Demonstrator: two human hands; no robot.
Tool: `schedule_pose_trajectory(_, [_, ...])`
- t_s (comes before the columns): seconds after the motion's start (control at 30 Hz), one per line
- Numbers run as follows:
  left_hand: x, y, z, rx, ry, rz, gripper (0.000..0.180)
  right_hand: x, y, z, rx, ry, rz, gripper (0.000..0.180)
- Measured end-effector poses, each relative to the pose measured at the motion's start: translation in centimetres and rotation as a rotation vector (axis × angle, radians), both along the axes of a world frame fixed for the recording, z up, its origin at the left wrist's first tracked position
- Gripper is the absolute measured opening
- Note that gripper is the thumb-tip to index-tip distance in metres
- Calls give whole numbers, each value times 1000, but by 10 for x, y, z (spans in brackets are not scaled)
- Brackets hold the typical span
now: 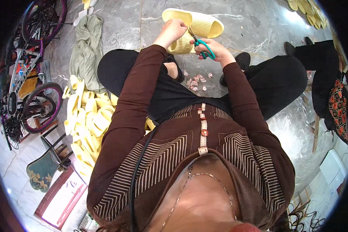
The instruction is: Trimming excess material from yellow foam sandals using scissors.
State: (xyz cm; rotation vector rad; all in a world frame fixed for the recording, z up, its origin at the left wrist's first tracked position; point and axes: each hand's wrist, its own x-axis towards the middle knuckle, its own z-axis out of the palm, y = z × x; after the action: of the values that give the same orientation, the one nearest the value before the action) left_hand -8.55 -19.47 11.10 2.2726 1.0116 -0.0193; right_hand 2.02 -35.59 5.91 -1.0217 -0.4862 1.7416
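Note:
My left hand [173, 31] is closed, its fingers pinched on the upper part of a yellow slipper [183, 45] with a ribbed strap. My right hand [215, 51] grips scissors [205, 48] with teal handles, fingers wrapped about the loops. The scissor blades point up and left, their tips close to my left fingertips and the slipper. Just beyond, a second yellow slipper [212, 28] lies on the grey floor, toe opening to the right. My left fingertips are partly hidden, so the exact grip is hard to see.
Left of me are a heap of yellow slippers [91, 120], a crumpled grey-green cloth [87, 50] and a bicycle [31, 69]. Small wrapped pieces [196, 80] lie between my feet. More yellow slippers [307, 11] are at the far right. Another person's dark-clothed leg [315, 58] is on the right.

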Motion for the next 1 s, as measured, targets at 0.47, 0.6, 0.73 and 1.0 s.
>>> schedule_pose_trajectory(0.47, [5,12,-5,-93,-348,65,20,29,2,15,-136,-171,-641,26])
schedule_pose_trajectory(0.6, [8,31,23,-325,-710,186,21,45,-2,3,-153,-140,-902,23])
schedule_pose_trajectory(0.73, [18,60,71,-377,-822,217,13,59,-5,-23,-212,-138,-1086,21])
schedule_pose_trajectory(1.0, [24,-5,-16,-583,-224,-218,13,74,-1,-139,-456,-410,-1074,21])
